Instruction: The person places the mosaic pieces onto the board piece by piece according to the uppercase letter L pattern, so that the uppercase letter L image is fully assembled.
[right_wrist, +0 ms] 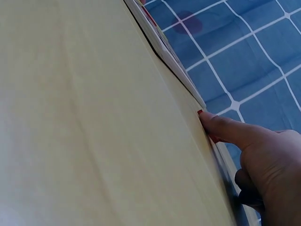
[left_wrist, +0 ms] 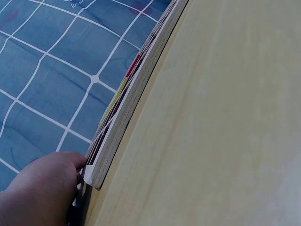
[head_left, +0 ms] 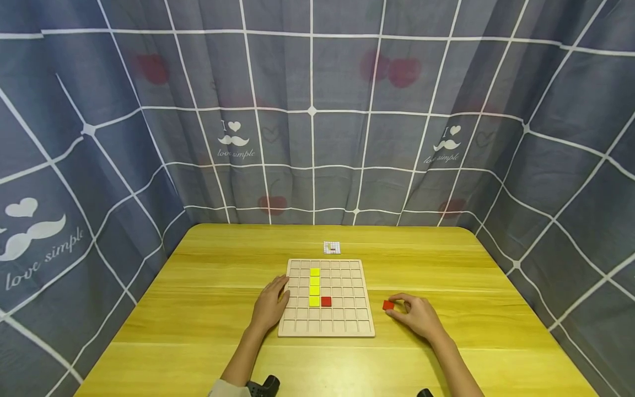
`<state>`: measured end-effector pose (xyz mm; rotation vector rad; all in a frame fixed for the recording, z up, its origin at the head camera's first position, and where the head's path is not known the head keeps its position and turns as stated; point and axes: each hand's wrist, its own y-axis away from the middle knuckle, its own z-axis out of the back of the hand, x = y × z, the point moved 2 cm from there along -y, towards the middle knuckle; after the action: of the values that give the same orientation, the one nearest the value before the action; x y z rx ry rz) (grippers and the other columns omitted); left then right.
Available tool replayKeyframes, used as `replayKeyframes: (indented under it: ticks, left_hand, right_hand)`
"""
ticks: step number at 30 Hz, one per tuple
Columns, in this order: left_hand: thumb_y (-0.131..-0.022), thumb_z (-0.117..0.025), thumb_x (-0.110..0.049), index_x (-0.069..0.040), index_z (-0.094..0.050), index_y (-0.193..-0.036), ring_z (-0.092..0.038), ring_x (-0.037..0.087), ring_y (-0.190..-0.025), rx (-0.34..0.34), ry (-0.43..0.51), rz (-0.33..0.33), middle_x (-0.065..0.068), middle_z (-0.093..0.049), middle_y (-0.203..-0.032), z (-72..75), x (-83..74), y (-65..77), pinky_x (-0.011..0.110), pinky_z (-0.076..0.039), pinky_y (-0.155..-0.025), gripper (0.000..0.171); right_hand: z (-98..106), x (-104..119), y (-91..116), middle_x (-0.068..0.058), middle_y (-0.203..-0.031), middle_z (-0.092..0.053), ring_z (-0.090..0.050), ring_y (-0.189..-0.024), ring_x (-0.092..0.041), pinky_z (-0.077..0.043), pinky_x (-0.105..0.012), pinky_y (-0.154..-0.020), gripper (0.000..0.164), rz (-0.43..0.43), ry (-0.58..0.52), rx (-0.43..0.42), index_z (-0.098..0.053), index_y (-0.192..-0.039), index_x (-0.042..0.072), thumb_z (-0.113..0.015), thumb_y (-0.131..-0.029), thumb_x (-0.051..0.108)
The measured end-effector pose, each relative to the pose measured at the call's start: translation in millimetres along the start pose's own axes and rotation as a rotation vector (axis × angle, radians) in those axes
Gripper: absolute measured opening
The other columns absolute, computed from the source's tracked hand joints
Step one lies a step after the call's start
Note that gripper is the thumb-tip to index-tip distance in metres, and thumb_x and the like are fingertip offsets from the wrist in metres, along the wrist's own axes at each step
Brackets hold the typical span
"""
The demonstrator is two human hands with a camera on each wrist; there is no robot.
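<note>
A square wooden grid board (head_left: 349,325) lies on the table. Several yellow square tiles (head_left: 315,281) form a column in its cells, and one red tile (head_left: 326,301) sits right of the lowest yellow one. My left hand (head_left: 269,306) rests at the board's left edge, its fingers along the rim; the left wrist view shows that hand (left_wrist: 44,186) touching the edge near a corner. To the right of the board, my right hand (head_left: 418,316) pinches a second red tile (head_left: 388,305) between thumb and fingers, low over the table. The right wrist view mostly hides that tile.
Behind the board lies a small card (head_left: 332,247) printed with a grid and a coloured pattern. The wooden table (head_left: 198,309) reaches back to a grey-blue checked curtain (head_left: 288,182), which also hangs along both sides.
</note>
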<state>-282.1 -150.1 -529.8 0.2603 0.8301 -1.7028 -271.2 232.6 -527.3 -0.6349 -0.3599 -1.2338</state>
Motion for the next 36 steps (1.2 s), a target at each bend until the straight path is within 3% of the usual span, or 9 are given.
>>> replayKeyframes:
  ticks: [5,14,24,36]
  left_hand:
    - [-0.092,-0.056,-0.017,-0.001,-0.053,-0.129,-0.038,0.031,-0.128,0.008,0.000,0.007,0.013,-0.048,-0.135,0.1,0.3,-0.7,0.045,-0.030,-0.107,0.041]
    - [-0.092,-0.056,-0.018,-0.001,-0.052,-0.130,-0.037,0.030,-0.129,0.016,-0.007,0.009,0.013,-0.047,-0.136,-0.6,1.5,-1.8,0.044,-0.028,-0.108,0.041]
    - [-0.092,-0.056,-0.018,-0.001,-0.052,-0.130,-0.038,0.030,-0.129,0.012,-0.003,0.010,0.013,-0.048,-0.135,-1.9,1.2,-0.2,0.044,-0.028,-0.108,0.041]
    - [-0.093,-0.055,-0.019,-0.001,-0.052,-0.130,-0.037,0.030,-0.129,0.018,-0.005,0.005,0.013,-0.047,-0.135,-1.5,2.3,0.5,0.045,-0.028,-0.108,0.041]
  right_hand:
    - [1,-2,-1,0.009,-0.048,-0.030,-0.017,-0.043,-0.002,-0.018,-0.017,-0.039,0.033,0.019,0.008,-0.032,-0.070,-0.100,0.018,-0.072,-0.077,0.041]
    - [-12,20,-16,0.014,-0.048,-0.027,-0.017,-0.043,0.001,-0.019,-0.016,-0.038,0.029,0.166,-0.087,-0.111,-0.070,-0.099,0.019,-0.072,-0.077,0.038]
    - [-46,61,-34,0.016,-0.046,-0.025,-0.017,-0.042,0.001,-0.017,-0.015,-0.038,0.028,0.239,-0.134,-0.030,-0.070,-0.098,0.022,-0.073,-0.076,0.039]
    - [-68,79,-45,0.015,-0.046,-0.030,-0.020,-0.042,0.000,-0.020,-0.016,-0.039,0.024,0.226,-0.076,0.055,-0.071,-0.095,0.025,-0.073,-0.077,0.039]
